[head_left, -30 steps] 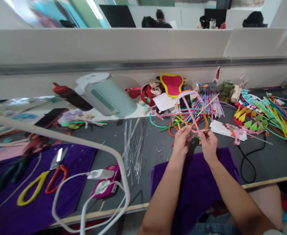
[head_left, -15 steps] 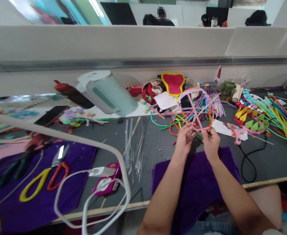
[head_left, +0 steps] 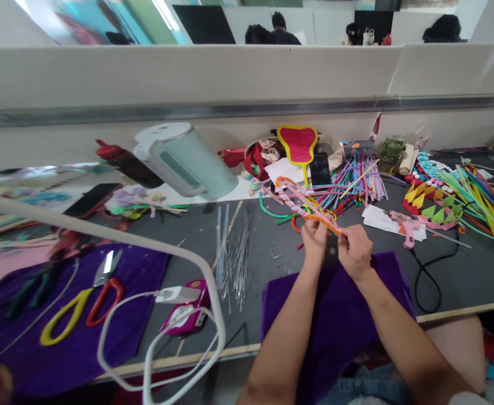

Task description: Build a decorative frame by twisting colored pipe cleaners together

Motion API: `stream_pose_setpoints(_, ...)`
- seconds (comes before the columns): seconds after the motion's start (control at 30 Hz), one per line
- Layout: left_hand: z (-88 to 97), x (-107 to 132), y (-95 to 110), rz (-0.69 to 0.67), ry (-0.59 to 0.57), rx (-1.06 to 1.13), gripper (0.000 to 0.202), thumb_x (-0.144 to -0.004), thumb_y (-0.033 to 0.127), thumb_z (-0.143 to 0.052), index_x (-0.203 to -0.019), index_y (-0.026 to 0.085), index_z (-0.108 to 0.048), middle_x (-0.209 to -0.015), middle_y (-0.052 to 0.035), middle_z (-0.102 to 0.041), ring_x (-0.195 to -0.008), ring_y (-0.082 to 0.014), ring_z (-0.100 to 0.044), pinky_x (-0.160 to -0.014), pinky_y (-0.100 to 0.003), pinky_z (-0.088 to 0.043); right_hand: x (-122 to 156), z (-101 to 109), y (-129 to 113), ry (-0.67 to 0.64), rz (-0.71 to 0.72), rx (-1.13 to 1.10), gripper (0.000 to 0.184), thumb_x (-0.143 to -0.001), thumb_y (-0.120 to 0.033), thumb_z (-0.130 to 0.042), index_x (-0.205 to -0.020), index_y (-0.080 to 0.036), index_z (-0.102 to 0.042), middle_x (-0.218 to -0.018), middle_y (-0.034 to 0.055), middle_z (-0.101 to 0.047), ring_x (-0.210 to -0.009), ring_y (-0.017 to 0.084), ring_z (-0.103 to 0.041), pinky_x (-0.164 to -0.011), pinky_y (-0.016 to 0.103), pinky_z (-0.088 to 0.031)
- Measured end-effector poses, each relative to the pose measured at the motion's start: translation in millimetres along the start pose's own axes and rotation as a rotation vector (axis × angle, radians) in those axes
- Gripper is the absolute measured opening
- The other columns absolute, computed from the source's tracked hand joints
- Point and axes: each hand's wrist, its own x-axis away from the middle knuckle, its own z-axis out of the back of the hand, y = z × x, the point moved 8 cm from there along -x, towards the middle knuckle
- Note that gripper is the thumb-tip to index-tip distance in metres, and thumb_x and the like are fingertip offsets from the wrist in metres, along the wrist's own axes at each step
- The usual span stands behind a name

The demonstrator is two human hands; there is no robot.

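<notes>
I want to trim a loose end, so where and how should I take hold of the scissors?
Probably by the yellow handle and red handle, coming from the table's near edge: the scissors lie on purple cloth, loops towards you, blades pointing away. Your left hand is nearer.

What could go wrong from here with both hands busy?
The thin pink-and-orange frame, held by the left hand and right hand, might bend out of shape if squeezed hard. It might snag the coloured stems behind it. The pink glue gun has a looped black cord that might catch the right forearm; whether it's hot can't be seen.
</notes>
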Motion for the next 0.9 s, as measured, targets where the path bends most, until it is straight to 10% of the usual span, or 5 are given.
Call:
stream_pose_setpoints(0.4, -27.8, 9.5, -21.2, 0.528, -0.185, 0.675, 0.026, -0.063, 0.027, -0.078, -0.066, 0.015, -0.055, -0.061, 0.0033, -0.054, -0.053, -0.0058, -0.051, -0.054, -0.018, -0.047, 22.0, -42.4, 53.0, 0.049, -1.024, -1.068, 0.025, -0.073, -0.039, -0.068, -0.076, -0.019, -0.054, -0.061, -0.0043, -0.056, -0.045, 0.007, -0.043, -0.041, 0.019, -0.036)
stream_pose_setpoints(0.9, 4.2, -4.3, -4.5, 0.062, 0.042, -0.037, 0.02, -0.062, 0.032, -0.075, -0.064, 0.014, -0.066, -0.053, 0.0019, -0.056, -0.048, -0.008, -0.047, -0.047, -0.019, -0.038, -0.9, -6.9, -2.1, -0.067, -0.021, -0.069, 0.015, -0.09, -0.017, -0.045, -0.086, -0.018, -0.059, -0.076, 0.0067, -0.062, -0.073, 0.017, -0.054, -0.067, 0.03, -0.044)
